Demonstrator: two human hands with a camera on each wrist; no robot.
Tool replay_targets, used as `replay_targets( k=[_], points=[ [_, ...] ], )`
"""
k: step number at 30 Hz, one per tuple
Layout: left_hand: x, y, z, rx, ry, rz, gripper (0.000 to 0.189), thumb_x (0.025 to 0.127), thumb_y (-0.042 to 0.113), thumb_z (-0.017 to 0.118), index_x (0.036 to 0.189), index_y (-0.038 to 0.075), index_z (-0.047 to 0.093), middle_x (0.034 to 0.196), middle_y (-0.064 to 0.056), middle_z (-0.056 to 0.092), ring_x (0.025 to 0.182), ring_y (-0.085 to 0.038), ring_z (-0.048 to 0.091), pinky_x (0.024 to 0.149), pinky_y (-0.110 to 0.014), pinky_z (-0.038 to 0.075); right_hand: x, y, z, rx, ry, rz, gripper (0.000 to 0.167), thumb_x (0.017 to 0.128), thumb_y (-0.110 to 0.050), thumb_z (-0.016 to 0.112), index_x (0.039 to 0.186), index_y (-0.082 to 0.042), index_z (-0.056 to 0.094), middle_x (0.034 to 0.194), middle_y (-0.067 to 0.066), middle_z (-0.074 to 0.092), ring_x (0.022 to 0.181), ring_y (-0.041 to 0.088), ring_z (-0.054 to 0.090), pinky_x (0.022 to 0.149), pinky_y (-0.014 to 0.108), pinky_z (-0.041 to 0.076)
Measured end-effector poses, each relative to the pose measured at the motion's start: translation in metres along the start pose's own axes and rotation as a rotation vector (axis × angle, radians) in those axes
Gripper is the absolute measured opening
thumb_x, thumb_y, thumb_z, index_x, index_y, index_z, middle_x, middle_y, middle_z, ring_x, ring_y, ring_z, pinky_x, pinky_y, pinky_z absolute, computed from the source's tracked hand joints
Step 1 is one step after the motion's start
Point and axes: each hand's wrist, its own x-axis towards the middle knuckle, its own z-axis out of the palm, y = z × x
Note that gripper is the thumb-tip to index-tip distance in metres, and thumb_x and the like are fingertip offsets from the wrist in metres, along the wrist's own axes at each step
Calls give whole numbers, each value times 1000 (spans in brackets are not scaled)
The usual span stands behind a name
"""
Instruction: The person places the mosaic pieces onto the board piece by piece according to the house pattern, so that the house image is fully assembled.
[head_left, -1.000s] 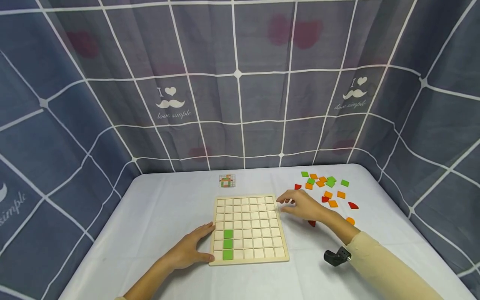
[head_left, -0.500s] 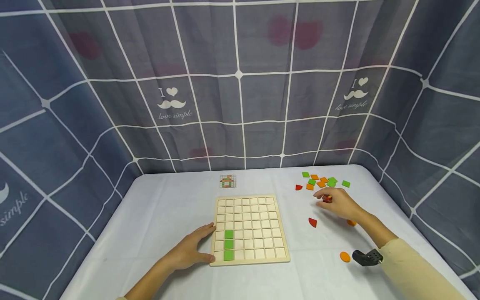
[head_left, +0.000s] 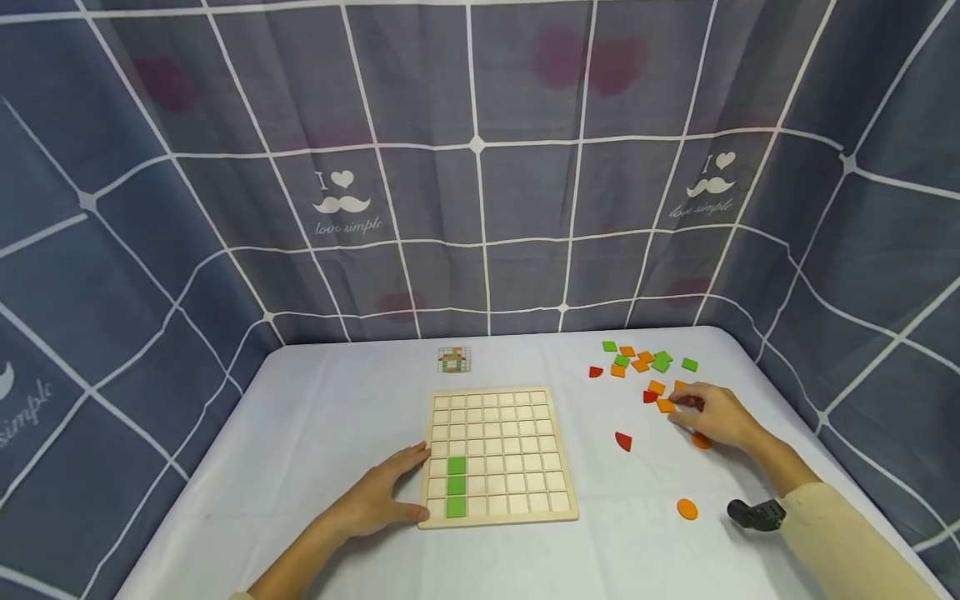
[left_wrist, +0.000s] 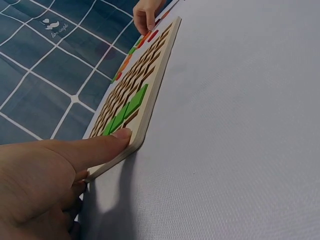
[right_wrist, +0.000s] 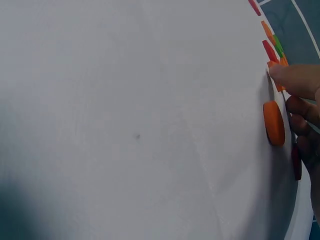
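Observation:
A pale wooden grid board [head_left: 517, 479] lies on the table, with three green squares [head_left: 457, 486] stacked in one column near its left side. My left hand [head_left: 375, 497] rests at the board's left edge; in the left wrist view its straight thumb [left_wrist: 100, 150] presses on the rim near a corner. Over the loose pieces at right is my right hand [head_left: 716, 414], thumb and index finger apart beside an orange square [head_left: 665, 406]. A red quarter-round piece [head_left: 693, 402] shows between those fingers, partly covered. In the right wrist view the thumb overlaps an orange piece [right_wrist: 280, 87].
Several green, orange and red pieces [head_left: 642, 360] lie scattered at the back right. A red quarter-round [head_left: 623, 442] and an orange disc [head_left: 687, 509] lie nearer. A small pattern card [head_left: 454, 360] sits behind the board. A grid-patterned curtain [head_left: 525, 192] surrounds the table.
My right hand has moved right from the board's upper right corner, over the loose pieces, to beside the orange square. The orange disc near my right wrist has come into view. My left hand stays put.

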Motion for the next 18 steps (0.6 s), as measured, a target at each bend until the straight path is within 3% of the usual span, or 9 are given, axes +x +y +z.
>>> replay_targets(
  k=[10,18],
  points=[
    [0,0,1,9,-1,-14,93,78,35,90,155,8,47,164,-10,36,151,-45,24,116,-71,18,1,2,4,-17,-35,-8,29,91,-15,78,116,0,74,103,6,67,92,27,58,87,50,51],
    [0,0,0,10,-1,-6,93,79,35,90,156,7,46,165,-10,35,151,-44,24,117,-70,18,5,4,6,-34,-40,-35,21,93,-12,76,110,-1,71,93,1,61,86,21,53,79,39,51]
  ],
)
